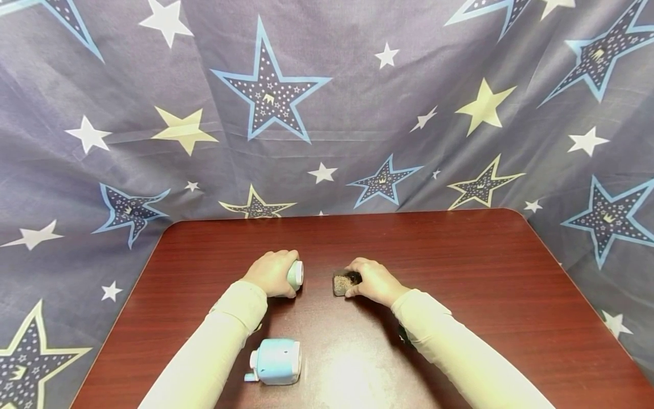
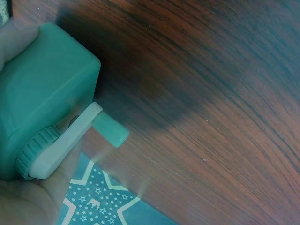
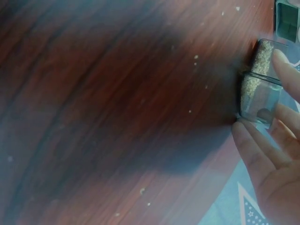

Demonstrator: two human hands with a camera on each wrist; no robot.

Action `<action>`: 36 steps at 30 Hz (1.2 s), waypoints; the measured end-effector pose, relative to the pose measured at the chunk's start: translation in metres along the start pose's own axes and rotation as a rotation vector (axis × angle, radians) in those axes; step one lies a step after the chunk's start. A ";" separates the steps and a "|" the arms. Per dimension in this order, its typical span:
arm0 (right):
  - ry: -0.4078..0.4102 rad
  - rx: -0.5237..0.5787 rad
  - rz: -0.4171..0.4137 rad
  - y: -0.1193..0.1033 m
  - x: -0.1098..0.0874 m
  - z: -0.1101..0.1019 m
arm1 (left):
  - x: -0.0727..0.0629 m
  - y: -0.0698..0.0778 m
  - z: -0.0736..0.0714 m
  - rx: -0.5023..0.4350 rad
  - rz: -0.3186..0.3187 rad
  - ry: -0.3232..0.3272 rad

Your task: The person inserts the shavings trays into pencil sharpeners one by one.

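Note:
My left hand (image 1: 273,274) grips a green crank pencil sharpener (image 1: 295,275) laid over on its side, its end turned toward the right hand. In the left wrist view the sharpener (image 2: 51,79) shows its pale crank arm (image 2: 65,143) and green knob (image 2: 110,129) pointing away from the palm. My right hand (image 1: 377,282) pinches a small clear shavings drawer (image 1: 341,285) between thumb and fingers. Light brown shavings (image 3: 255,79) fill part of the drawer in the right wrist view. The sharpener's open drawer slot (image 3: 287,21) faces it there, a short gap away.
A light blue crank sharpener (image 1: 277,362) lies on the dark red wooden table (image 1: 460,255), nearer me than the left hand. Small crumbs dot the tabletop in the right wrist view. A grey star-patterned cloth (image 1: 327,113) hangs behind the table's far edge.

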State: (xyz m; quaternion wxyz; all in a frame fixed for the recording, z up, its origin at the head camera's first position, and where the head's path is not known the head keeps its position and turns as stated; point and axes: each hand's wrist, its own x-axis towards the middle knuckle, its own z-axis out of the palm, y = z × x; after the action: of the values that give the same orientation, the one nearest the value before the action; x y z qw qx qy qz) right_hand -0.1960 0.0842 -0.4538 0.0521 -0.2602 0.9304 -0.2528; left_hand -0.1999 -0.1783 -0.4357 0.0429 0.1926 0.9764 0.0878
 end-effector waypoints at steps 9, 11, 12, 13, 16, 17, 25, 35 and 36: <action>0.000 0.006 -0.010 -0.001 0.003 0.003 | 0.000 0.002 -0.003 0.002 -0.005 -0.005; 0.000 0.006 -0.006 -0.001 0.004 0.004 | 0.000 0.002 -0.003 0.004 -0.006 -0.006; 0.000 0.007 -0.005 -0.001 0.004 0.004 | 0.000 0.002 -0.003 0.004 -0.006 -0.006; -0.001 0.006 -0.004 -0.002 0.004 0.004 | 0.000 0.002 -0.003 0.005 -0.006 -0.007; 0.000 0.012 -0.004 -0.003 0.005 0.005 | 0.000 0.002 -0.002 0.004 -0.002 0.000; 0.000 0.013 -0.005 -0.003 0.005 0.005 | 0.000 0.001 -0.002 0.003 -0.003 0.001; 0.010 0.016 -0.004 -0.005 0.007 0.007 | 0.000 -0.001 0.001 0.001 -0.002 0.001; 0.002 0.016 0.002 -0.009 0.010 0.009 | 0.002 -0.002 0.002 0.002 -0.002 -0.002; 0.001 0.017 0.003 -0.009 0.010 0.009 | 0.002 -0.002 0.002 0.002 -0.002 -0.003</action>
State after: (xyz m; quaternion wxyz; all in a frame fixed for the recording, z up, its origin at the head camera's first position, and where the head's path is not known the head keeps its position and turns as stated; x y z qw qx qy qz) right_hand -0.1983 0.0683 -0.4565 0.0543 -0.2583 0.9286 -0.2609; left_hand -0.2023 -0.1787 -0.4383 0.0440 0.1917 0.9767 0.0864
